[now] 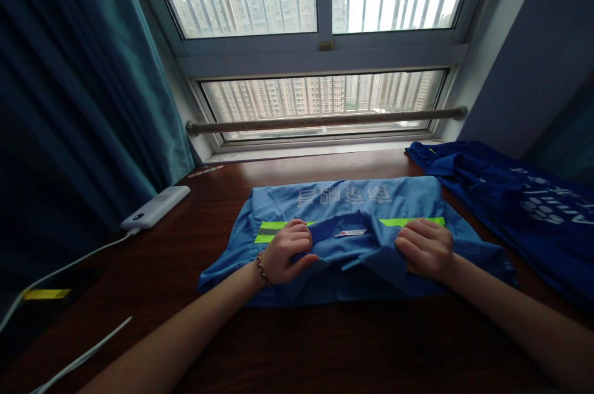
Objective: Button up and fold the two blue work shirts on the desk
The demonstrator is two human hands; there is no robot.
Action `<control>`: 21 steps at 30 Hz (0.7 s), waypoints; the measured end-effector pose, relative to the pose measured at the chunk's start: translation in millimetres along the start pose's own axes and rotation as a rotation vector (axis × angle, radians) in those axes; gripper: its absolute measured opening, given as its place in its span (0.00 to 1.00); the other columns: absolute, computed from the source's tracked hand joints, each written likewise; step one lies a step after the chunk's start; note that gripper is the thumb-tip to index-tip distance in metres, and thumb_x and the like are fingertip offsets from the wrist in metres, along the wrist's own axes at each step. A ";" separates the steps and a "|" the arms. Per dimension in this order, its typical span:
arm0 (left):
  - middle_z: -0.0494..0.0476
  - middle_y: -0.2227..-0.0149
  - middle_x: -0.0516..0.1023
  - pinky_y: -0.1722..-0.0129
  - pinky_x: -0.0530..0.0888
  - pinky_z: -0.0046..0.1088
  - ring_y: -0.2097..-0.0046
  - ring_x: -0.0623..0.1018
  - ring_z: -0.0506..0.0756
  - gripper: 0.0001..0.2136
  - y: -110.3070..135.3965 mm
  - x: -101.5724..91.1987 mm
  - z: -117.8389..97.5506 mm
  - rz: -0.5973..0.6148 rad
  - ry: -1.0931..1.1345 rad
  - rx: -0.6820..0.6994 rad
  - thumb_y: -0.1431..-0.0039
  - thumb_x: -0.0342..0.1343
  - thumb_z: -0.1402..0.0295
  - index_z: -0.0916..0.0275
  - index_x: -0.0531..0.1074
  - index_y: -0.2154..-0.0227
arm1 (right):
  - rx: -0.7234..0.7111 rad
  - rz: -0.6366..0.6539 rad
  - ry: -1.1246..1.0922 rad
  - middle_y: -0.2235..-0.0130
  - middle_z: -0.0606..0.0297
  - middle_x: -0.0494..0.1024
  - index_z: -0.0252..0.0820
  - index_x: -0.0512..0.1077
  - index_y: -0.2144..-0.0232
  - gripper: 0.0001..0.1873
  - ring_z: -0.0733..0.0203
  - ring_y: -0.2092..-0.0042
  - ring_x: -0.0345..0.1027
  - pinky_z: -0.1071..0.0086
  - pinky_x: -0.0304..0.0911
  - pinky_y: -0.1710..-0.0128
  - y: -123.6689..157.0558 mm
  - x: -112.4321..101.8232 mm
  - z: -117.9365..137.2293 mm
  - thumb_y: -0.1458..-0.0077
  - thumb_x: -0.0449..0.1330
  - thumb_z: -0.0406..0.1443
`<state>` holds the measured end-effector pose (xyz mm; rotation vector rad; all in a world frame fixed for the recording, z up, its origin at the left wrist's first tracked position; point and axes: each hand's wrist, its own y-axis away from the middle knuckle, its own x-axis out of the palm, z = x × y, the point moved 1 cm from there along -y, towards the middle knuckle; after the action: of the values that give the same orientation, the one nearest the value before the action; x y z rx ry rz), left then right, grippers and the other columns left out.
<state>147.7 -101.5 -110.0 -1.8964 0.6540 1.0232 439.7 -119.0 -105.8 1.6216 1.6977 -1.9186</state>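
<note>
A light blue work shirt [278,199] with a yellow-green reflective stripe and pale lettering lies folded on the dark wooden table. Its collar faces me, and a small white label shows inside the neck. At the left side of the collar my left hand [290,252] is closed on the cloth, the thumb pointing right; a braided bracelet circles that wrist. My right hand [426,248] grips the shirt to the right of the collar, fingers curled over the fabric. The cloth beneath both hands is hidden.
A darker blue garment [501,196] with white print lies at the right. On the left, a white power bank [155,207] has a white cable [78,267] plugged in. A blue curtain [93,72] hangs there. Behind the table [320,162], a window has a horizontal rail [325,121].
</note>
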 end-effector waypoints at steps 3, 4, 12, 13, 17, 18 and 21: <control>0.55 0.75 0.68 0.54 0.62 0.37 0.67 0.68 0.52 0.10 0.0 0.7 -0.5 0.012 -0.024 0.015 0.45 0.44 0.66 0.63 0.63 0.78 | 0.176 0.105 -0.220 0.76 0.65 0.70 0.42 0.63 0.71 0.04 0.63 0.73 0.62 0.69 0.55 0.72 -5.9 2.6 0.1 0.52 0.51 0.35; 0.55 0.75 0.68 0.53 0.62 0.37 0.68 0.68 0.52 0.10 0.1 1.0 -0.6 0.016 -0.031 0.022 0.45 0.44 0.66 0.63 0.63 0.78 | 0.246 0.108 -0.320 0.75 0.65 0.70 0.42 0.61 0.67 0.07 0.64 0.74 0.63 0.70 0.56 0.73 -7.9 3.4 -0.2 0.53 0.51 0.34; 0.54 0.75 0.68 0.52 0.60 0.36 0.67 0.68 0.51 0.10 -0.5 2.9 -3.0 0.046 -0.093 0.024 0.45 0.45 0.68 0.64 0.64 0.78 | 0.561 -0.027 -0.588 0.58 0.57 0.67 0.40 0.60 0.61 0.12 0.59 0.59 0.63 0.65 0.61 0.61 -22.8 -0.3 -3.3 0.51 0.49 0.32; 0.54 0.75 0.67 0.52 0.60 0.36 0.68 0.68 0.51 0.10 -1.0 3.8 -2.5 0.048 -0.108 0.006 0.44 0.44 0.67 0.64 0.64 0.78 | 0.495 0.014 -0.580 0.55 0.56 0.64 0.40 0.60 0.58 0.14 0.56 0.54 0.60 0.63 0.59 0.58 -24.8 -0.2 -1.7 0.50 0.51 0.35; 0.53 0.76 0.67 0.58 0.63 0.34 0.69 0.67 0.51 0.12 -3.5 8.7 3.0 0.052 -0.161 -0.127 0.43 0.44 0.65 0.64 0.63 0.79 | 0.209 0.247 -0.513 0.58 0.58 0.68 0.41 0.67 0.66 0.13 0.54 0.51 0.54 0.59 0.52 0.52 -26.2 5.3 0.9 0.52 0.56 0.43; 0.53 0.76 0.67 0.60 0.63 0.33 0.69 0.66 0.51 0.13 -3.9 9.6 4.7 0.045 -0.161 -0.160 0.43 0.44 0.64 0.64 0.62 0.79 | 0.181 0.265 -0.479 0.63 0.59 0.69 0.41 0.67 0.70 0.12 0.54 0.52 0.56 0.58 0.51 0.52 -24.8 6.7 -1.4 0.52 0.56 0.44; 0.53 0.76 0.67 0.63 0.64 0.31 0.69 0.66 0.51 0.13 -4.3 9.9 7.6 0.012 -0.135 -0.204 0.44 0.45 0.61 0.64 0.62 0.78 | 0.163 0.257 -0.385 0.74 0.62 0.69 0.40 0.66 0.79 0.16 0.56 0.60 0.59 0.56 0.50 0.54 -20.3 6.5 -13.2 0.54 0.56 0.47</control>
<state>153.1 -93.2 -118.7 -1.9779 0.4987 1.2543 431.5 -97.9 -94.8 1.3250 1.1563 -2.1074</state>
